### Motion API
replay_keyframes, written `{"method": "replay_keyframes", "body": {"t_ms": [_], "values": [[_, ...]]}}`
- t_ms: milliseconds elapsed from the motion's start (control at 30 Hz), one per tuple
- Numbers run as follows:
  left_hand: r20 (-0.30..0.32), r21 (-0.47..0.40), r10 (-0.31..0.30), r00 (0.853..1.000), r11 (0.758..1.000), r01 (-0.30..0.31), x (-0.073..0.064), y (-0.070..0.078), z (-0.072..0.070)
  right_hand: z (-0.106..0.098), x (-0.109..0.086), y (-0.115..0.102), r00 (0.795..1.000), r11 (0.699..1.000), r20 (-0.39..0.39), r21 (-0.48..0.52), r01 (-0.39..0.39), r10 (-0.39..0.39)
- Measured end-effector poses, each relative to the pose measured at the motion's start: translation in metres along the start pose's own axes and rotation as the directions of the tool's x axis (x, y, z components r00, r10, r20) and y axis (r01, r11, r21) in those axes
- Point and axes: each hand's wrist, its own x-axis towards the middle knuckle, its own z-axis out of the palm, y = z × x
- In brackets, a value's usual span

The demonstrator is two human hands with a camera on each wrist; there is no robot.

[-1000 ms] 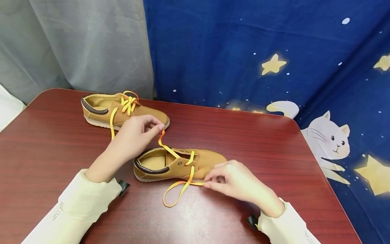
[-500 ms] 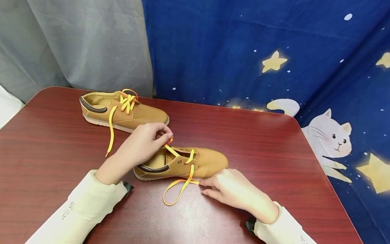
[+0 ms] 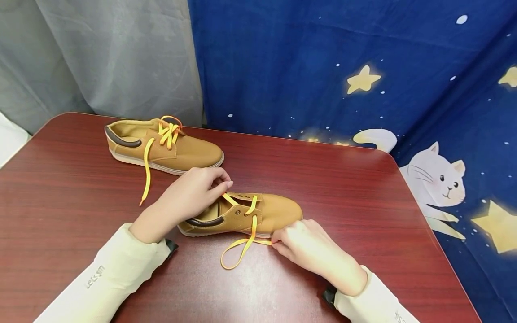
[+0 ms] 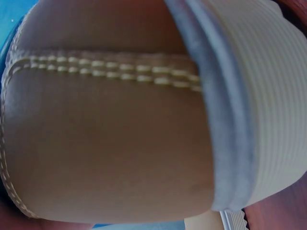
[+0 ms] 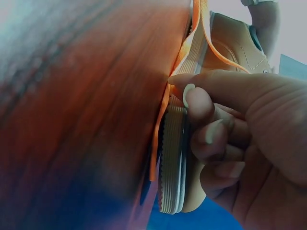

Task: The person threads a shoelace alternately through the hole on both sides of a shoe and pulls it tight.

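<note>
A tan shoe (image 3: 280,213) lies sole down on the table, toe to the right. Its yellow-orange shoelace (image 3: 253,226) runs through the front eyelets and loops onto the table on the near side. Over the shoe's opening, my left hand (image 3: 194,193) pinches one stretch of lace; its fingertips partly hide it. Beside the toe, my right hand (image 3: 311,246) pinches the other stretch low against the sole. The right wrist view shows the lace (image 5: 154,148) trailing past the thumb and finger along the ribbed sole. Stitched heel leather (image 4: 110,139) fills the left wrist view.
A second tan shoe (image 3: 198,150) stands farther back to the left, laced, with one lace end hanging onto the table (image 3: 343,188). Behind the table hang a grey curtain (image 3: 121,58) and a blue one (image 3: 274,67) with stars and a cat.
My left hand has moved right and down, bringing its lace closer to the shoe's opening. The right hand has shifted slightly beside the toe, its fingers drawing closer together around the lace.
</note>
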Motion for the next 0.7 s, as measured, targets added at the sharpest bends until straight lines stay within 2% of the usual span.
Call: {"method": "replay_keyframes", "body": {"t_ms": [133, 333, 433, 533, 700], "values": [[0.014, 0.01, 0.017, 1.0, 1.0, -0.017, 0.0, 0.0, 0.0, -0.003, -0.001, -0.003, 1.0, 0.999, 0.002, -0.039, -0.018, 0.018], [0.03, 0.032, 0.037, 0.999, 0.999, -0.038, 0.001, 0.0, 0.001, -0.005, -0.003, -0.009, 0.998, 0.977, -0.065, -0.212, -0.025, 0.011], [0.034, 0.037, 0.037, 0.999, 0.999, -0.038, 0.001, -0.001, 0.002, -0.004, -0.004, -0.009, 0.998, 0.97, -0.069, -0.241, -0.017, 0.0], [0.035, 0.041, 0.037, 0.999, 0.998, -0.038, 0.001, -0.001, 0.002, -0.007, -0.006, -0.007, 1.0, 0.982, -0.029, -0.187, -0.014, 0.008], [0.037, 0.042, 0.039, 0.999, 0.998, -0.04, 0.001, -0.001, 0.002, -0.02, -0.011, -0.004, 0.992, 0.999, 0.121, 0.034, -0.028, 0.024]]}}
